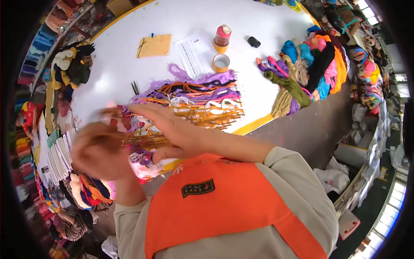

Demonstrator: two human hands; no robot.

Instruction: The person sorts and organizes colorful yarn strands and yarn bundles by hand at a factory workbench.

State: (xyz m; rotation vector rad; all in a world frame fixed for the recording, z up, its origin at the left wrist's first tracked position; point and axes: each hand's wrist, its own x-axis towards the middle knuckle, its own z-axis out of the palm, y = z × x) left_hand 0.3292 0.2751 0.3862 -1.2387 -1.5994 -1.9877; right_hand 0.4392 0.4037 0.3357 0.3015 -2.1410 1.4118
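Observation:
Rows of cut yarn strands [202,98] in purple, orange, white and brown lie across the near part of the white table, their right ends along a spiral-like white edge strip [242,93]. My right hand [172,127] reaches left over them, its fingers stretched out and the thumb apart. Brown yarn [146,140] runs between its thumb and fingers. My left hand [101,151] is raised beside the left ends of the strands, smeared by motion. Its fingers are too blurred to show what they hold. Black scissors [135,87] lie just behind the yarn.
On the white table [129,56] are a tan notebook [154,46], a printed sheet [190,57], a tape roll [221,63], a pink-topped jar [222,36] and a black object [254,42]. Yarn skeins [302,64] hang over its right edge; more skeins [71,64] lie left.

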